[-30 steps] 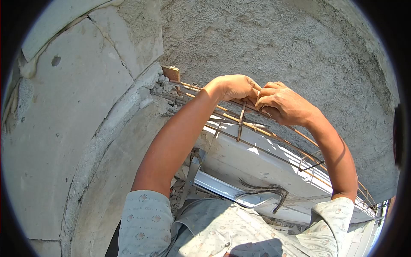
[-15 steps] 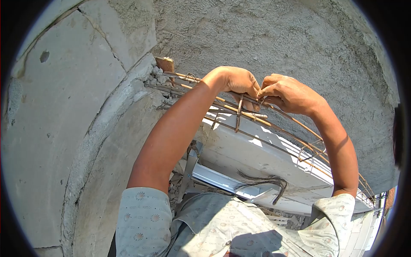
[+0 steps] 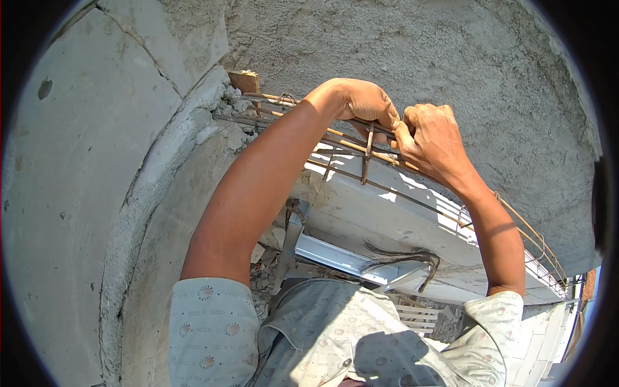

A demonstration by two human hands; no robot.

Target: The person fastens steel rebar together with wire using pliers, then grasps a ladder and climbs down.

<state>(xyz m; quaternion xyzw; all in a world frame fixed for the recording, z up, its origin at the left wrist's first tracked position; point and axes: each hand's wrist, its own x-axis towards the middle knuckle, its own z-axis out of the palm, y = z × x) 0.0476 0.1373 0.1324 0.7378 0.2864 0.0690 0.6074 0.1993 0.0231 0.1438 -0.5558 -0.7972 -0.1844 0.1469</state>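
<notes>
A cage of thin, rusty rebar (image 3: 412, 195) runs diagonally along the wall, with a square stirrup (image 3: 368, 155) crossing its long bars just below my hands. My left hand (image 3: 369, 103) is bent over the upper bars, its fingers closed around them beside the stirrup. Close against it, my right hand (image 3: 431, 138) is closed in a pinch at the same upper bar, thumb toward the left fingertips. Whatever lies between the right fingers is too small or hidden to make out. A bundle of dark thin wires (image 3: 412, 257) lies lower down, in front of my body.
Rough grey plaster wall (image 3: 400, 51) rises behind the cage. Smooth concrete panels (image 3: 71, 193) stand at left, beside a ragged mortar seam. A wooden board piece (image 3: 245, 82) sits at the cage's left end. Below are pale blocks (image 3: 361, 206), a metal bracket (image 3: 288, 245) and rubble.
My right hand has turned more upright, its fingers lifted and curled beside the left hand. The left hand stays at the bars. The view has shifted slightly.
</notes>
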